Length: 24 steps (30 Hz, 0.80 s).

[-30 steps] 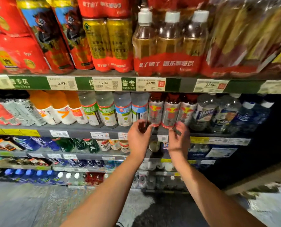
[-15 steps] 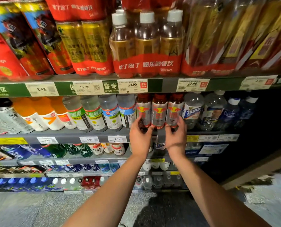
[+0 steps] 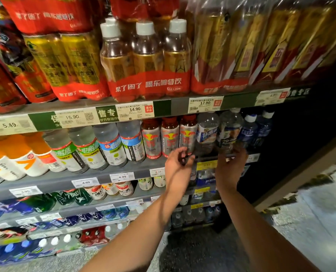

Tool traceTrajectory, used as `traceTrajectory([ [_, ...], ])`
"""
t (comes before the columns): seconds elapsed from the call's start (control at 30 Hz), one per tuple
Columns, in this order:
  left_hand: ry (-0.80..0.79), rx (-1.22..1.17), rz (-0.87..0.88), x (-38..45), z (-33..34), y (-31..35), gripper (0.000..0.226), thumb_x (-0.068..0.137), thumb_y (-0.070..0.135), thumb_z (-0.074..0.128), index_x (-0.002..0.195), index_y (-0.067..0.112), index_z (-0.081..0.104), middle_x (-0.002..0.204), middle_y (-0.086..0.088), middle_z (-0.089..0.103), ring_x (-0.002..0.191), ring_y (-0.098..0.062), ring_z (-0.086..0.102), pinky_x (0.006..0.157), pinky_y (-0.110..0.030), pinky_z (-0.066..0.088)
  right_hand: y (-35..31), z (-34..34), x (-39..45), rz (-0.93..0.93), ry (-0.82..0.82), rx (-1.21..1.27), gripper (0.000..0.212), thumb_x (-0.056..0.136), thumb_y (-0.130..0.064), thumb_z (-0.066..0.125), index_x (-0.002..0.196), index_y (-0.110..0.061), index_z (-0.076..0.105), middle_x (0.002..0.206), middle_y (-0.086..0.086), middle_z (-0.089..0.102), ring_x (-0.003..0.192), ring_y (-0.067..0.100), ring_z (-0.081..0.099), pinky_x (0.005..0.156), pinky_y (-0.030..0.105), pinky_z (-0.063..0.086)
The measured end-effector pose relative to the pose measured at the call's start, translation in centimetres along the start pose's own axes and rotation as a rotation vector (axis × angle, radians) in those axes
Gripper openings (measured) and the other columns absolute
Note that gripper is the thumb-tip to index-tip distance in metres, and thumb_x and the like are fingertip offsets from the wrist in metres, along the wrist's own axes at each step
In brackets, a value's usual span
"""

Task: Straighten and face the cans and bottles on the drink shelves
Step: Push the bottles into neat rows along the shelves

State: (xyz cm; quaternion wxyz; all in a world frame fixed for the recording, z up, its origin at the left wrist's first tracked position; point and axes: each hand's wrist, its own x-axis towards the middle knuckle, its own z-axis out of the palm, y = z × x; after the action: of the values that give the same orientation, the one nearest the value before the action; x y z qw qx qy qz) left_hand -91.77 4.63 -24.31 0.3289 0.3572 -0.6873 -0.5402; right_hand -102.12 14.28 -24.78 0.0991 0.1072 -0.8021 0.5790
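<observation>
On the second shelf (image 3: 96, 174) stand three red-capped bottles with silver and red labels (image 3: 170, 138). Right of them are two clear bottles with blue and white labels (image 3: 207, 132), then dark blue bottles (image 3: 249, 130). My left hand (image 3: 178, 163) hovers with its fingers apart and curled, in front of the foot of the rightmost red-capped bottle and the first clear bottle, holding nothing. My right hand (image 3: 229, 167) is raised at the foot of the second clear bottle (image 3: 229, 130). Its fingertips overlap the bottle's base, and blur hides whether they grip it.
Left on the same shelf are clear bottles with green and blue labels (image 3: 96, 146) and orange bottles (image 3: 16, 160). The top shelf holds shrink-wrapped packs of amber bottles (image 3: 145, 61) and gold cans (image 3: 65, 61). Lower shelves carry more drinks. The shelf unit's dark end panel (image 3: 300, 154) stands at the right.
Both hands have shifted right, from the feet of the three red-capped bottles to the two clear bottles beside them. The view has moved closer and turned right.
</observation>
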Motion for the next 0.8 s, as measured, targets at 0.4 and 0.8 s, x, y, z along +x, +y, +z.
traceTrajectory([
  [0.4,0.267,0.137,0.019,-0.2,9.2,2.4,0.056,0.086,0.022,0.076,0.135,0.011,0.052,0.132,-0.007,0.060,0.121,-0.022,0.059,0.103,-0.042,0.050,1.3,-1.2,5.3,-0.053,-0.193,0.063,0.057,0.082,-0.027,0.079,0.130,-0.013,0.050,0.128,0.008,0.052,0.118,0.024,0.056,0.100,0.040,0.049],
  [0.8,0.500,0.225,0.047,0.1,13.2,2.2,0.070,0.071,0.020,0.088,0.129,0.016,0.048,0.130,-0.004,0.055,0.121,-0.018,0.053,0.105,-0.038,0.046,2.5,-2.7,7.0,-0.158,-0.233,-0.051,0.033,0.093,-0.015,0.064,0.125,-0.014,0.057,0.100,0.003,0.068,0.089,0.024,0.066,0.073,0.039,0.055],
])
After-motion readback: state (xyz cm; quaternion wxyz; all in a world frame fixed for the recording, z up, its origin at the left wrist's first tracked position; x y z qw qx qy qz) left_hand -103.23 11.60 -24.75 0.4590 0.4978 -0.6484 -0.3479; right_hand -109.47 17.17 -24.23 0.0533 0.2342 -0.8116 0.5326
